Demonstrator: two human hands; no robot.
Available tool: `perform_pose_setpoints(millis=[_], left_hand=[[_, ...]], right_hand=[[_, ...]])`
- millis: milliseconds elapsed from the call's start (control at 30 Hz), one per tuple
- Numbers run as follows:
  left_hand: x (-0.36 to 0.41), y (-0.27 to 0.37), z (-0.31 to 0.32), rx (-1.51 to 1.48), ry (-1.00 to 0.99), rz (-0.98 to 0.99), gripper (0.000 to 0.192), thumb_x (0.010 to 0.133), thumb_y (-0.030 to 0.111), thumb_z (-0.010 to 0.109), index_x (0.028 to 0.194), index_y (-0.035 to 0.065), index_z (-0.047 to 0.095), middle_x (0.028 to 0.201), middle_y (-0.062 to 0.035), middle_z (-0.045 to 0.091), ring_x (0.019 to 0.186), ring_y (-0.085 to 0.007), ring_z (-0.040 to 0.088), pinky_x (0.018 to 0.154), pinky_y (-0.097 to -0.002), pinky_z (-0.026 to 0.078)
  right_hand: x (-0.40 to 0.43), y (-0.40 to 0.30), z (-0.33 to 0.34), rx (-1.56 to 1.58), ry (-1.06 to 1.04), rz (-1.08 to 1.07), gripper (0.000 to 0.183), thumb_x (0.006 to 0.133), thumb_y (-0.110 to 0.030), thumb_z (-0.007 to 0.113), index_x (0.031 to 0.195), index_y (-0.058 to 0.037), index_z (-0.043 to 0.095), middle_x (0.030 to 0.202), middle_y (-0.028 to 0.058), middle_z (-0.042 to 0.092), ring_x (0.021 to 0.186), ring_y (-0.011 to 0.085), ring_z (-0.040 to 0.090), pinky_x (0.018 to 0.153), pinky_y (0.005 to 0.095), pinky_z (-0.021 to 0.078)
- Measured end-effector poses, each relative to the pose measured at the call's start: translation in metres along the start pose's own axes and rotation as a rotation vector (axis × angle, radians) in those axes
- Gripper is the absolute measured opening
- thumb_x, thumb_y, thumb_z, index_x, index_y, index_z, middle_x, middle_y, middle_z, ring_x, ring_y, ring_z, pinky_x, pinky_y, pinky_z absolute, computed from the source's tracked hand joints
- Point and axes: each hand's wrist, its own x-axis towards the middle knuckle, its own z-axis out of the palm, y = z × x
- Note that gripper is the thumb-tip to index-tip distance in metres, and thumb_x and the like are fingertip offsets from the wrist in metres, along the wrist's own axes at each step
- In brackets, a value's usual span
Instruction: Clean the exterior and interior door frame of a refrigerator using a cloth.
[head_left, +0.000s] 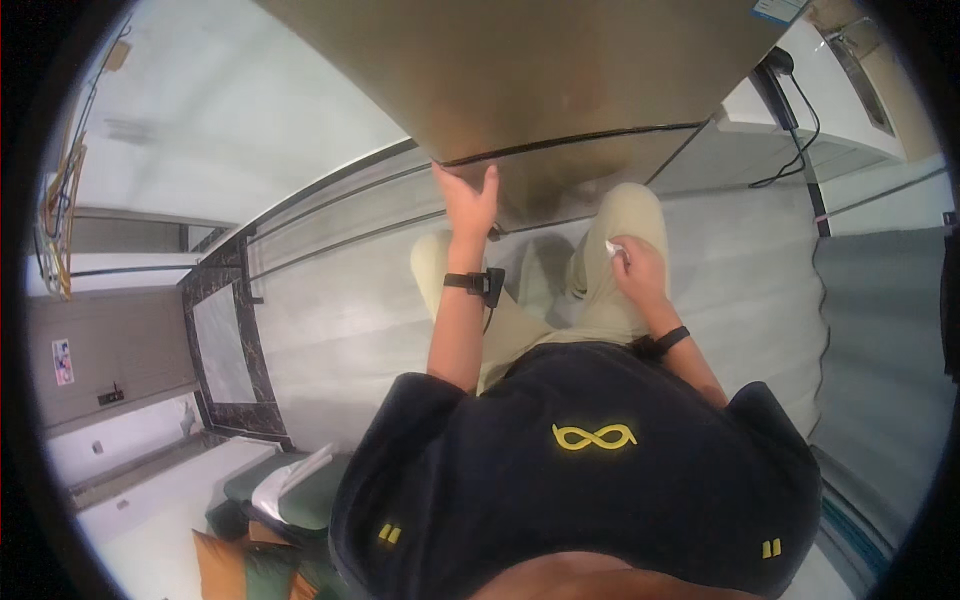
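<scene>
A tall appliance or cabinet with shiny brownish door panels (555, 82) stands before me, a dark seam running between its upper and lower panels. My left hand (469, 199) is raised to the left end of that seam, thumb and fingers spread, fingertips at the panel's edge. Whether it grips the edge cannot be told. My right hand (640, 270) rests near my right knee, its fingers closed on a small white piece (613, 248), perhaps tissue or cloth. Both wrists wear black straps; the left one carries a small black device (493, 286).
A black hair dryer (776, 90) with a dangling cord lies on the white counter (739, 109) at upper right, near a sink. Wire hangers (64, 217) hang at far left. A grey curtain (885, 315) is at right. Green and orange cushions (221, 562) lie at lower left.
</scene>
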Motion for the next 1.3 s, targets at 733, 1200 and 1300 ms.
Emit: perform_pose_setpoints(millis=[733,1200,1300], left_hand=[[0.002,0.019,-0.002,0.231,0.027,0.087,0.083,0.092,0.034,0.083,0.149,-0.0113,0.044,0.139,-0.0321,0.061,0.129,-0.0494,0.060,0.112,-0.0519,0.047],[0.004,-0.001,-0.004,0.041,0.085,0.043,0.081,0.097,0.030,0.081,0.154,-0.0106,0.042,0.147,-0.0277,0.056,0.138,-0.0415,0.055,0.119,-0.0504,0.041],[0.012,0.024,-0.014,-0.210,0.201,0.155,0.076,0.099,0.023,0.079,0.156,-0.0084,0.042,0.156,-0.0230,0.051,0.146,-0.0362,0.047,0.125,-0.0506,0.034]], right_hand=[[0.010,0.005,0.003,-0.019,0.088,0.015,0.015,0.092,-0.010,0.071,0.105,-0.0100,0.077,0.080,0.0129,0.068,0.070,0.0332,0.067,0.068,0.0460,0.0536],[0.007,0.006,0.004,-0.023,0.113,0.022,0.014,0.090,-0.009,0.071,0.104,-0.0108,0.077,0.080,0.0122,0.069,0.072,0.0328,0.068,0.068,0.0458,0.0539],[0.005,0.008,0.004,-0.033,0.131,0.021,0.014,0.092,-0.011,0.071,0.104,-0.0111,0.077,0.081,0.0124,0.070,0.073,0.0336,0.068,0.069,0.0464,0.0544]])
